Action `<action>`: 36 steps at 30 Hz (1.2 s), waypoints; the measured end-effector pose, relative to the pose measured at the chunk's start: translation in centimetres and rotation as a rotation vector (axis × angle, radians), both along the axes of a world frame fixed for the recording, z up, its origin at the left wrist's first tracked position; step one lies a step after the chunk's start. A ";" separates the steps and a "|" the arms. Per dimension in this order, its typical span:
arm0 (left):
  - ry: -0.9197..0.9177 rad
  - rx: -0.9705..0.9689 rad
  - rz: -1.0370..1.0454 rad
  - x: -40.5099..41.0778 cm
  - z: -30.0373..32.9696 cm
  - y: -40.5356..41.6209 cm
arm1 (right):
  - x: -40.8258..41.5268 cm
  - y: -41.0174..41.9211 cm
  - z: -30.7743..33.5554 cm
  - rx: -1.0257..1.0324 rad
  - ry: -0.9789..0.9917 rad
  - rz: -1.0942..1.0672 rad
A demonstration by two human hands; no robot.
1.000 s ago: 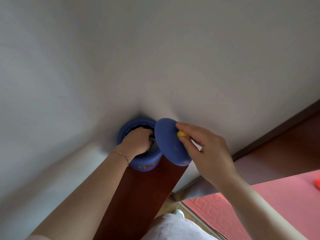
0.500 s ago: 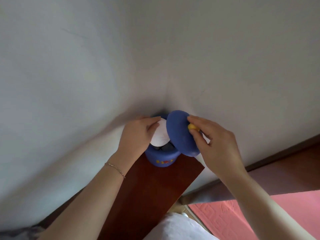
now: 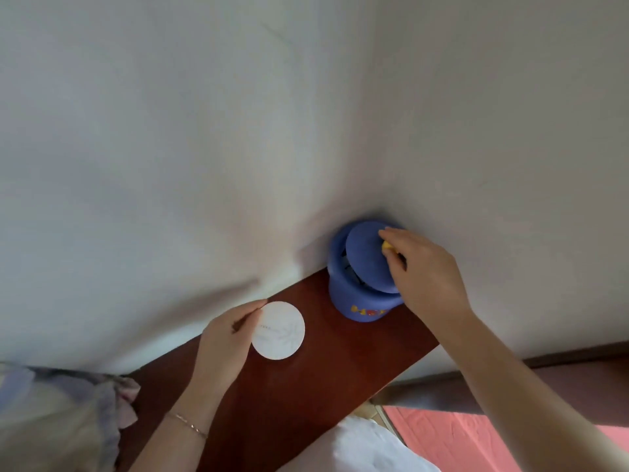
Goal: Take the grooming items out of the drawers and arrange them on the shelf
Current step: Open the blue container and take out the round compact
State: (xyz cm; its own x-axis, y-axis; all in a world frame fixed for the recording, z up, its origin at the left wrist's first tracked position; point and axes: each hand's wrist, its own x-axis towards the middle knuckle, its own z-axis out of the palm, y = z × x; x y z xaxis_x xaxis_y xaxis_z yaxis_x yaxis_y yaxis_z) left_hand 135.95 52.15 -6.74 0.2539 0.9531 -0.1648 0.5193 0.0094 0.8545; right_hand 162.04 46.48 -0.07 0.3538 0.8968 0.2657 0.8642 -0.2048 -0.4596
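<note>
Left hand (image 3: 226, 345) is pinching the left edge of a flat round white disc with a faint printed design (image 3: 279, 330), thumb and fingers closed on its rim; the disc is lying over the dark reddish-brown wooden shelf (image 3: 306, 386), left of the jar. Right hand (image 3: 429, 270) is gripping the small yellow knob (image 3: 387, 247) of a round blue lid (image 3: 367, 257), holding it tilted over the mouth of the blue round jar with coloured lettering (image 3: 360, 301). Jar is standing at the shelf's far end against the white wall (image 3: 204, 131). Dark contents inside are too unclear to identify.
</note>
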 end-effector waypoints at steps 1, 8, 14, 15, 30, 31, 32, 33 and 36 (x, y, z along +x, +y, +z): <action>0.008 -0.034 0.017 -0.7 -0.9 -0.3 | 0.0 0.2 -0.3 0.000 -0.033 0.008; 0.061 -0.093 0.098 -3.7 -4.6 -1.2 | 0.0 1.2 -2.0 -0.089 -0.086 0.026; 0.112 -0.088 0.098 -3.7 -5.2 -1.4 | -0.2 1.4 -3.4 0.016 -0.165 0.038; 0.118 -0.089 0.096 -3.7 -5.3 -1.5 | -0.2 1.4 -3.6 0.042 -0.192 0.035; 0.440 0.194 -0.024 -3.8 -6.7 -2.7 | -0.7 0.8 -5.7 0.117 -0.140 0.003; 0.481 0.269 -0.074 -3.9 -6.4 -2.7 | -0.7 0.6 -5.5 0.121 -0.182 0.023; 0.522 0.353 -0.118 -4.1 -6.1 -2.7 | -0.9 0.3 -5.2 0.136 -0.231 0.048; 0.557 0.436 -0.154 -4.3 -5.6 -2.6 | -1.3 -0.1 -4.7 0.155 -0.265 0.076; 0.605 0.588 -0.210 -4.9 -4.0 -2.4 | -4.6 -1.4 -3.4 0.152 -0.213 0.221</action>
